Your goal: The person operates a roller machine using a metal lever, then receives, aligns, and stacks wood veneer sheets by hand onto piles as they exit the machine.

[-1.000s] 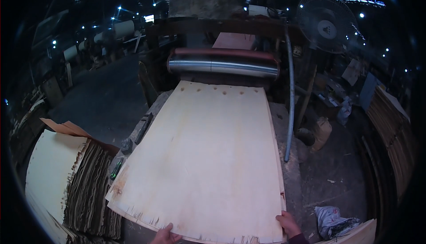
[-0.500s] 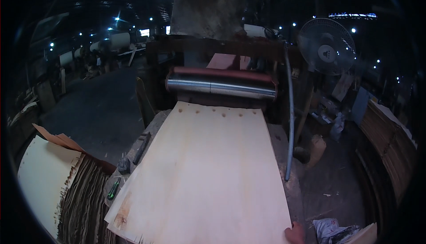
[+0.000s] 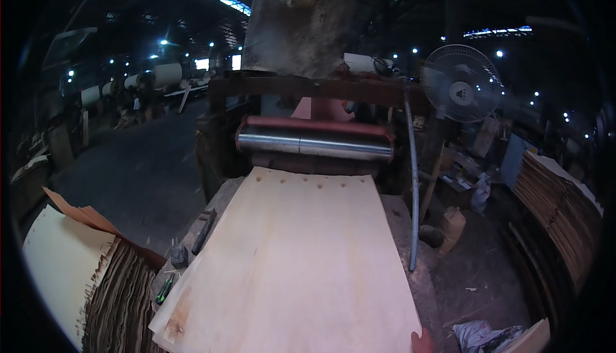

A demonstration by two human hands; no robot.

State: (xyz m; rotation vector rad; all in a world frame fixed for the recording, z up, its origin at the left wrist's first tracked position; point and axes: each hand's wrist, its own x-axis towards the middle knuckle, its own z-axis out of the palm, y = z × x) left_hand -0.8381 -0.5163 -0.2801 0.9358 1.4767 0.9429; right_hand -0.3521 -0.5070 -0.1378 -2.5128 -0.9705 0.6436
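Note:
A pale veneer sheet (image 3: 308, 250) with a row of small knots near its far end lies over a grimy bench (image 3: 401, 212), its far end just short of a steel and red roller (image 3: 314, 144). My right hand (image 3: 420, 341) grips the sheet's near right edge; only part of it shows at the bottom. My left hand is out of view. A green-handled cutter (image 3: 164, 289), a dark bar (image 3: 203, 231) and a small dark block (image 3: 179, 258) lie beside the sheet's left edge.
Stacked veneer sheets (image 3: 67, 257) stand at left, more (image 3: 545, 205) at right. A pipe (image 3: 412, 199) runs upright right of the bench near a fan (image 3: 461, 93). A sack (image 3: 452, 231) and plastic bag (image 3: 481, 337) sit on the right floor.
The view has tilted upward, so the machine and sheet appear lower in the picture. My left hand has left the view; my right hand shows less at the bottom edge.

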